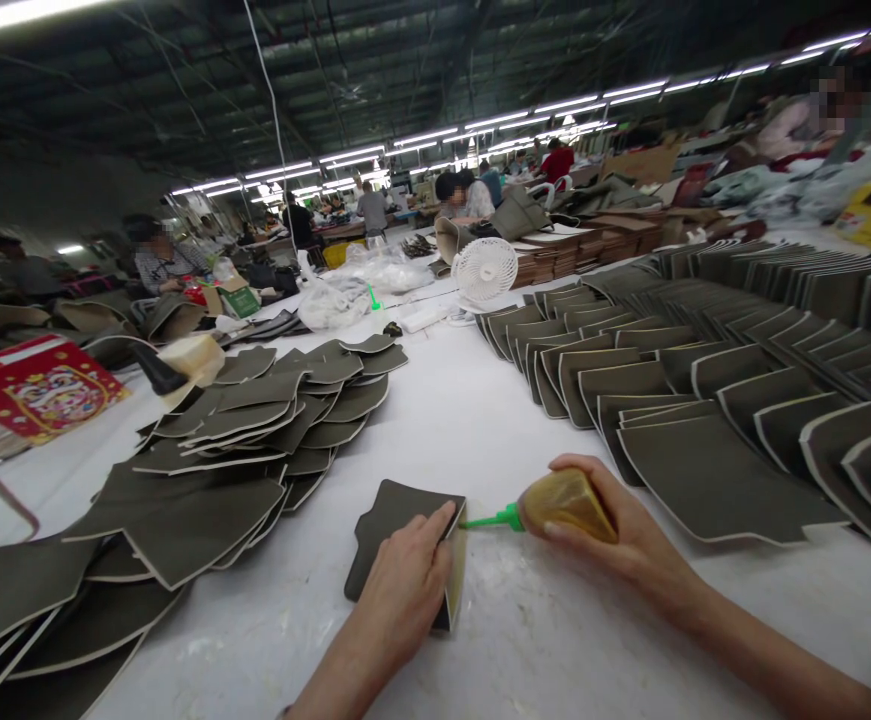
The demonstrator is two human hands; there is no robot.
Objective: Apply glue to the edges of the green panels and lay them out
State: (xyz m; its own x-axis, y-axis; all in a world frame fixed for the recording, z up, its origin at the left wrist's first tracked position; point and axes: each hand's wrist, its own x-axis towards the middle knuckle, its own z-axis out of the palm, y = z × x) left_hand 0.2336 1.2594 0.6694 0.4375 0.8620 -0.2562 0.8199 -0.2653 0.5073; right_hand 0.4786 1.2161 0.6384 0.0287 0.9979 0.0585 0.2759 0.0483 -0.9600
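Note:
My right hand point(592, 525) is wrapped round a squeeze bottle point(566, 503) of amber liquid, apparently glue. The bottle lies tilted on its side, its green nozzle point(499, 518) pointing left. The nozzle's tip meets the right edge of a dark grey-green panel point(379, 520) that lies on the white table. Along that edge runs a pale yellowish strip point(457, 560). My left hand point(409, 570) rests on the panel with its index finger stretched toward the upper right corner, near the nozzle tip. Its other fingers lie against the panel, covering part of it.
Loose, overlapping dark panels point(210, 500) spread along the left. Rows of similar panels point(705, 400) fan out on the right. Farther back stand a white fan point(485, 272) and plastic bags point(360, 285). A red box point(41, 385) sits at left. Other people work in the background.

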